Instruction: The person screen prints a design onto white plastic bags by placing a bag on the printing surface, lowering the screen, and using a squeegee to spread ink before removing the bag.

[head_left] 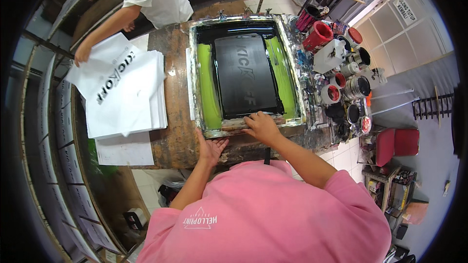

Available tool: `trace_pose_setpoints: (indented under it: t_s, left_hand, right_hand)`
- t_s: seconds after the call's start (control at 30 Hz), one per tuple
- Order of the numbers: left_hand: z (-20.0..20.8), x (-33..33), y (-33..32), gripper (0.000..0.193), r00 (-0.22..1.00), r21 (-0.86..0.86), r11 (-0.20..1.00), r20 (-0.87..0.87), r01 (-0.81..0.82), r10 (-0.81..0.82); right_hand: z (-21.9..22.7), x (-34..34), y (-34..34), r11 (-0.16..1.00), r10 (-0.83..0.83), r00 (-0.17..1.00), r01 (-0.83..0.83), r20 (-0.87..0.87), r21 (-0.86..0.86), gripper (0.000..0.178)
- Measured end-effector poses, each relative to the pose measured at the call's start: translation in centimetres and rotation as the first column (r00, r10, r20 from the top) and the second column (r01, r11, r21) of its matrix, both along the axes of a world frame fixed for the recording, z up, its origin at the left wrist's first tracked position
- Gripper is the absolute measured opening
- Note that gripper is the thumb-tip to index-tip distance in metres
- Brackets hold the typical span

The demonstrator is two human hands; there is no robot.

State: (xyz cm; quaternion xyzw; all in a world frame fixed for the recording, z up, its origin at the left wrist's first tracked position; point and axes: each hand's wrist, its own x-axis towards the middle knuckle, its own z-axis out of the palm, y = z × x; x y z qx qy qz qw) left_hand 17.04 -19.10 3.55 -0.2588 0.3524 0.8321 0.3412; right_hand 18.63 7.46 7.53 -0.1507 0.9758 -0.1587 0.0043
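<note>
A screen-printing frame (301,98) lies on the worktable in front of me. Its mesh has green side bands and a dark printed middle, with black ink at the far end. Along the near end, inside the frame, lies a squeegee (234,123) with a worn wooden handle. My right hand (262,127) is closed over that handle. At the near left corner of the frame is my left hand (210,150), palm up with fingers apart and the thumb beside the frame's edge; nothing is held in it.
On the left a co-worker's hand (84,51) holds a printed white sheet (109,70) over a stack of paper (158,102). Ink tubs and a red bucket (318,36) crowd the table's right side. A shelving rack (48,131) stands at far left, a red chair (395,147) at right.
</note>
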Motion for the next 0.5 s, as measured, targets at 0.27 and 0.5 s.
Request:
trace_pose_setpoints:
  t_s: [0.27,0.5]
  left_hand:
    - [-1.0,-0.5,0.9,0.133,0.989,-0.172,0.985,0.134,-0.035,0.059]
    - [-0.4,0.0,1.3,0.131,0.993,-0.241,0.970,0.109,-0.021,0.048]
  right_hand:
    - [-2.8,-10.3,2.2,0.999,0.038,0.990,-0.036,-0.136,0.021,0.049]
    - [-4.8,-25.7,5.0,0.999,0.010,0.959,-0.001,-0.282,0.032,0.051]
